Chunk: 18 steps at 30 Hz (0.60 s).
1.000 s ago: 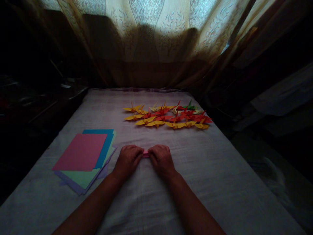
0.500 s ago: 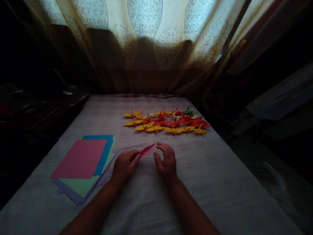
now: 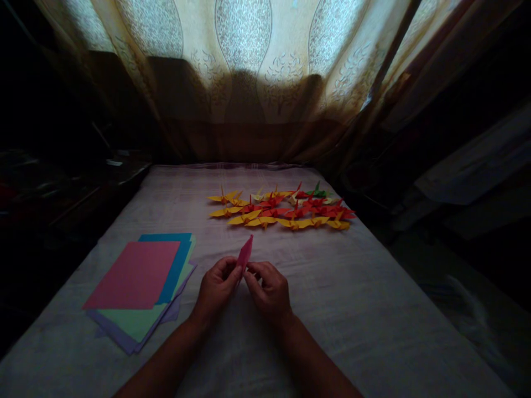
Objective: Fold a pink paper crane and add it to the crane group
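Note:
A narrow folded piece of pink paper (image 3: 244, 253) stands upright between my two hands, a little above the cloth-covered surface (image 3: 373, 309). My left hand (image 3: 216, 288) pinches its lower end from the left. My right hand (image 3: 269, 289) pinches the same end from the right, fingers curled. Both hands are close together near the middle of the surface. Beyond them lie several finished paper cranes (image 3: 282, 209) in yellow, red, cream and green, set out in rows.
A stack of flat coloured sheets (image 3: 141, 279), pink on top with blue, green and lilac below, lies to the left of my hands. A patterned curtain (image 3: 249, 72) hangs behind the far edge. Dark furniture stands on both sides.
The pink piece was pressed flat under both hands, then lifted by my left hand while the right let go. Now both hands pinch it and it points upward.

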### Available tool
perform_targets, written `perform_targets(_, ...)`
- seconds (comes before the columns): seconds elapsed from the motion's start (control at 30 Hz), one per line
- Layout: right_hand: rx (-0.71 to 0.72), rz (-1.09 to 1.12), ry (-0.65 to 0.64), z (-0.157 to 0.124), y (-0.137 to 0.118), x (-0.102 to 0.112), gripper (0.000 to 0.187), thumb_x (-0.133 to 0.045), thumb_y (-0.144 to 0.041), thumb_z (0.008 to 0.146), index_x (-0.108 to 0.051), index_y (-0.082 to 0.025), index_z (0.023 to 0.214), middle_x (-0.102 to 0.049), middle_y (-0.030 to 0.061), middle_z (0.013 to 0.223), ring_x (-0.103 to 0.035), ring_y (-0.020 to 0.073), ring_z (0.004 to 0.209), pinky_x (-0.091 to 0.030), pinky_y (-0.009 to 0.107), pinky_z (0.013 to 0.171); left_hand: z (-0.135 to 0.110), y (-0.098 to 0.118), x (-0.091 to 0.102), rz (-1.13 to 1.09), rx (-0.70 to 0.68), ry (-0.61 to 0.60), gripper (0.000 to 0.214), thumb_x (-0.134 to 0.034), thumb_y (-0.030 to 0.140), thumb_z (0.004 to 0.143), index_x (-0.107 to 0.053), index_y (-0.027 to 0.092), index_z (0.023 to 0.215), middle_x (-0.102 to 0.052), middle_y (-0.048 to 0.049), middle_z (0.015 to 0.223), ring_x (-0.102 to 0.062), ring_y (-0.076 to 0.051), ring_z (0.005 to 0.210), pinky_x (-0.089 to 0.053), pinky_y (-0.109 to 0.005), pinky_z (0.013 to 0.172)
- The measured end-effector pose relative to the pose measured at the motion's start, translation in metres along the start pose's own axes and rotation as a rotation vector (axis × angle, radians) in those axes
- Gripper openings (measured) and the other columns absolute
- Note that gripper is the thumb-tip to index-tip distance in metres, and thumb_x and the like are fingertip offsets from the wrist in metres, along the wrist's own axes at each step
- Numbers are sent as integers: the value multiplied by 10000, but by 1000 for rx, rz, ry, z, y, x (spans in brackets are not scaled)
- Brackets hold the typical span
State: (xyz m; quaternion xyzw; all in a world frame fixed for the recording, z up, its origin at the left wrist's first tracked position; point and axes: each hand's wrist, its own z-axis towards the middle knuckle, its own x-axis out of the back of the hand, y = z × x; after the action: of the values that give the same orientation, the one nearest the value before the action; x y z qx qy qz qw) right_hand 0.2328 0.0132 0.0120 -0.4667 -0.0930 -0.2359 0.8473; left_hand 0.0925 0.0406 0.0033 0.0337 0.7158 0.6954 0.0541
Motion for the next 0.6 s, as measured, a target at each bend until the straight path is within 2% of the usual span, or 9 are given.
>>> perform_targets(0.1,-52,26,9,0,2,1,105,-595,-262,884,-680,-209,853,-685,24,761,-610,139,659,-501,252,626,-1,1,-2,-12,6,-76,317,-722,433,746,-640,173,906,-730,-43,885,-696,-213,862,-539,-331,810)
perform_targets(0.23,-75,43,13,-1,6,1,139,-555,-226,879,-672,-205,808,-670,22,744,-600,134,649,-487,242,612,1,-1,-1,-56,50,-98,421,-770,463,686,-632,174,959,-741,-58,952,-697,-232,906,-541,-363,839)
perform_targets(0.37,-194,89,23,-2,7,-1,99,-577,-270,866,-652,-207,873,-656,-4,713,-591,121,605,-483,226,589,2,-4,2,-105,117,-104,461,-790,480,669,-630,168,969,-747,-71,982,-699,-249,939,-533,-390,868)
perform_targets(0.47,-281,112,38,-2,9,-2,151,-610,-304,843,-647,-205,949,-666,-7,735,-599,121,605,-484,219,576,2,-4,4,-113,135,-114,477,-788,509,668,-635,168,964,-746,-76,988,-702,-250,927,-539,-382,839)
perform_targets(0.6,-267,125,-20,-3,13,-3,145,-580,-293,852,-691,-205,883,-686,24,808,-625,140,689,-483,228,608,4,-4,6,-92,147,-146,448,-778,516,668,-651,164,913,-743,-68,926,-702,-229,843,-545,-346,774)
